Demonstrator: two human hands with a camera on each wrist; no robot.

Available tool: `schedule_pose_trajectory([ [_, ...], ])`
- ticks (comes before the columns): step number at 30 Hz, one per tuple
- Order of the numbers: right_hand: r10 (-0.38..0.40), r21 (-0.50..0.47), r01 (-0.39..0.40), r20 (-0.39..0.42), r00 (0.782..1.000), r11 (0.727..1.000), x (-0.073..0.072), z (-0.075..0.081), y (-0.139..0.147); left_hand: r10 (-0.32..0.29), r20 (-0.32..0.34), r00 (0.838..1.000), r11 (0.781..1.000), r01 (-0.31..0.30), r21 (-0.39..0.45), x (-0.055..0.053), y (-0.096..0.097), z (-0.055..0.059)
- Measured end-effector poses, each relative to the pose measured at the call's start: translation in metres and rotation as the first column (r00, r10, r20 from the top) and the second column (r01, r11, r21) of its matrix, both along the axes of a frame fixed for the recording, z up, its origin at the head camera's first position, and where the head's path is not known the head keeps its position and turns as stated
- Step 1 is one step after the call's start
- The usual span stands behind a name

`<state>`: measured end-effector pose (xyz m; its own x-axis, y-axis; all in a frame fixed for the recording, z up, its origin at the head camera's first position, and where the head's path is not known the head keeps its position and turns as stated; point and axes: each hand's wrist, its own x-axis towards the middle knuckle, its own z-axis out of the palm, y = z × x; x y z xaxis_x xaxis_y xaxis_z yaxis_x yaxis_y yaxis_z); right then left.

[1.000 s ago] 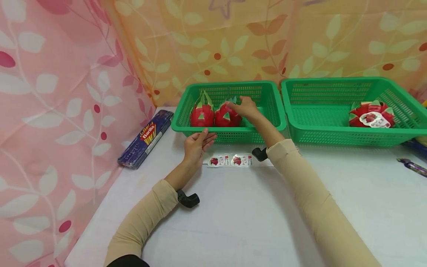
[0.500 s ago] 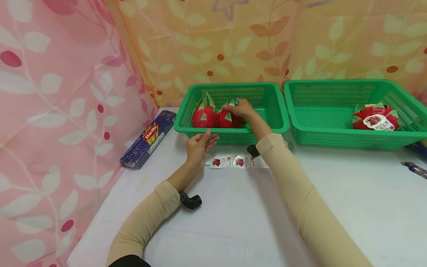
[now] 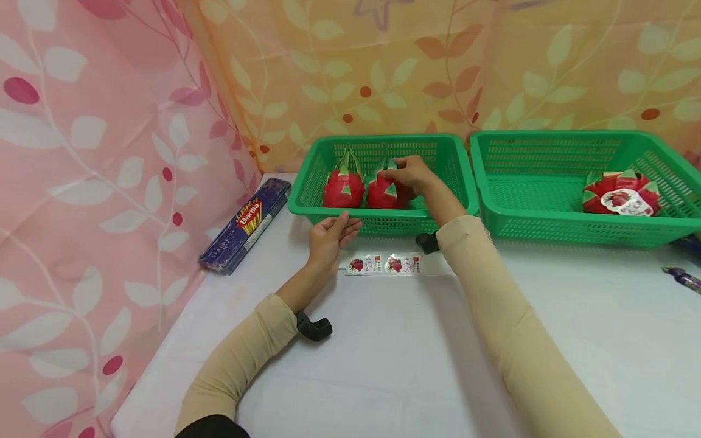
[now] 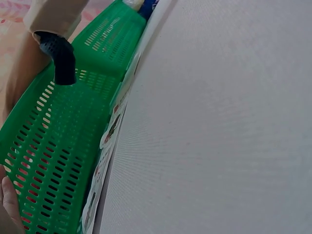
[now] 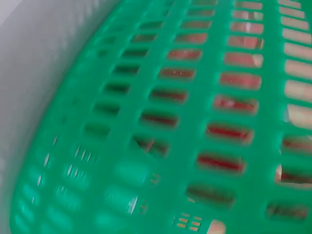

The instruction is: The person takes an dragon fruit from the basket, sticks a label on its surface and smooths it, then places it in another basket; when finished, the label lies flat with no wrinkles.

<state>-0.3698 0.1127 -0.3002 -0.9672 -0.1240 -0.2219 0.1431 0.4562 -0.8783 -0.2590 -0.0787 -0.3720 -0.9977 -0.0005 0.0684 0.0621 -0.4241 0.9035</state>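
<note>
Two red dragon fruits with green tips stand side by side in the left green basket (image 3: 328,220). My right hand (image 3: 413,173) reaches over the front rim and grips the upper part of the right dragon fruit (image 3: 383,193), partly covering it. Beside it stands the left dragon fruit (image 3: 343,187), with nothing holding it. My left hand (image 3: 324,246) is at the basket's front rim, fingers extended and thumb up. Part of that hand (image 4: 9,204) shows beside the basket wall in the left wrist view. In the right wrist view, the slotted basket wall (image 5: 195,112) hides most of the fruit.
A strip of dragon fruit stickers (image 3: 383,263) lies before the left basket. The right green basket (image 3: 547,228) holds a labelled dragon fruit (image 3: 621,191). A blue Barilla spaghetti pack (image 3: 245,226) lies left; a purple-wrapped item (image 3: 684,278) lies right.
My right hand dipped slightly, then shifted right and up on the right dragon fruit. Both fruits sit a little further right in the basket. My left hand has stayed at the rim.
</note>
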Motion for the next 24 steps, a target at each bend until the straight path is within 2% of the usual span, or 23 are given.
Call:
schedule_pose_trajectory([
  [8, 0.052, 0.001, -0.052, -0.034, 0.998, 0.999, 0.004, 0.006, 0.018, -0.004, 0.01, 1.0, 1.0, 0.004, 0.01, -0.002, 0.001, 0.0],
  [11, 0.045, -0.032, -0.047, -0.061, 0.997, 0.998, 0.006, 0.013, 0.026, -0.002, 0.02, 1.0, 1.0, 0.002, 0.012, -0.002, 0.002, 0.002],
  [14, 0.024, -0.126, -0.035, -0.088, 0.996, 0.991, 0.012, 0.024, 0.036, -0.004, 0.03, 1.0, 1.0, 0.004, 0.012, -0.002, 0.002, 0.003],
  [16, 0.027, -0.225, -0.049, -0.102, 0.994, 0.973, 0.017, 0.033, 0.043, -0.006, 0.036, 0.999, 1.0, 0.005, 0.011, -0.002, 0.002, 0.003],
  [19, 0.032, -0.359, -0.069, -0.108, 0.994, 0.931, 0.028, 0.049, 0.052, -0.004, 0.034, 0.999, 1.0, 0.004, 0.008, -0.002, 0.001, 0.003],
  [21, 0.044, -0.399, -0.089, -0.119, 0.992, 0.913, 0.036, 0.059, 0.058, -0.001, 0.034, 0.999, 1.0, 0.0, 0.01, -0.002, 0.001, 0.002],
  [24, 0.038, -0.418, -0.088, -0.125, 0.991, 0.904, 0.051, 0.07, 0.065, 0.0, 0.039, 0.999, 1.0, -0.001, 0.019, -0.001, 0.001, 0.002],
])
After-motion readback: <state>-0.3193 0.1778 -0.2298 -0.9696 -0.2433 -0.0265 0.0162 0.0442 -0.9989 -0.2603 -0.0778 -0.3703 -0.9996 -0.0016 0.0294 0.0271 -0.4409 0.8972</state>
